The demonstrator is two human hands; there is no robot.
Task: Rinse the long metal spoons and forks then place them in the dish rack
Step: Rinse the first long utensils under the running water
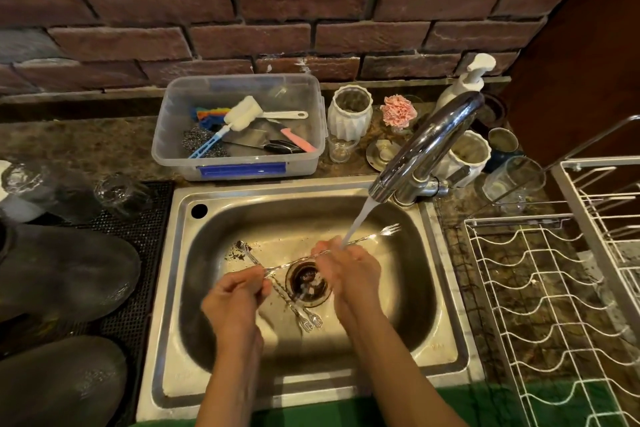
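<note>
Both hands, left [235, 298] and right [349, 267], pinching one long fork [377, 235] (tines right) under tap water [360, 218].

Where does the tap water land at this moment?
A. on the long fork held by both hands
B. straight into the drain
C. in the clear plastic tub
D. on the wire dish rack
A: the stream falls from the faucet onto the long fork by the right hand, while the left hand holds its other end.

Two bare forearms, no sleeves or rings
</note>
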